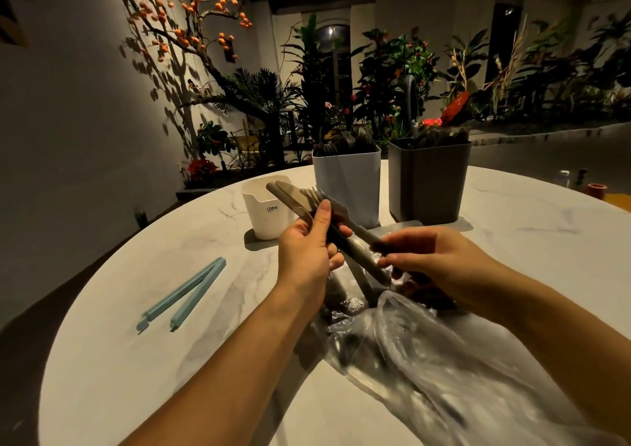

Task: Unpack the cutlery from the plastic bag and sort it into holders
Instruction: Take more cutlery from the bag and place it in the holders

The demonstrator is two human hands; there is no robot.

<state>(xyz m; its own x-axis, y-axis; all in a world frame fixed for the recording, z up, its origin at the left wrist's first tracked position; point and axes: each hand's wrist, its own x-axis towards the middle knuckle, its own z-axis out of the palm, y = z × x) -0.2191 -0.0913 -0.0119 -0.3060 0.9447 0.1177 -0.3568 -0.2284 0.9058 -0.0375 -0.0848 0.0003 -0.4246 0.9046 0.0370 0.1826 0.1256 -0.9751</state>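
My left hand (pixel 307 247) grips a bundle of beige plastic cutlery (pixel 295 199), knives and forks, tips pointing up and away. My right hand (pixel 433 261) pinches the lower handle ends of that bundle just above the clear plastic bag (pixel 437 360), which lies crumpled on the table beneath both hands with more cutlery inside. Three holders stand behind: a small white cup (pixel 263 218) at left, a white square holder (pixel 348 182) with forks in the middle, and a grey square holder (pixel 428 182) with cutlery at right.
A light blue bag clip (pixel 184 295) lies open on the round marble table (pixel 136 360) at left. Small items, including an orange-red ring (pixel 596 191), sit at the far right edge. Plants and a wall stand beyond the table.
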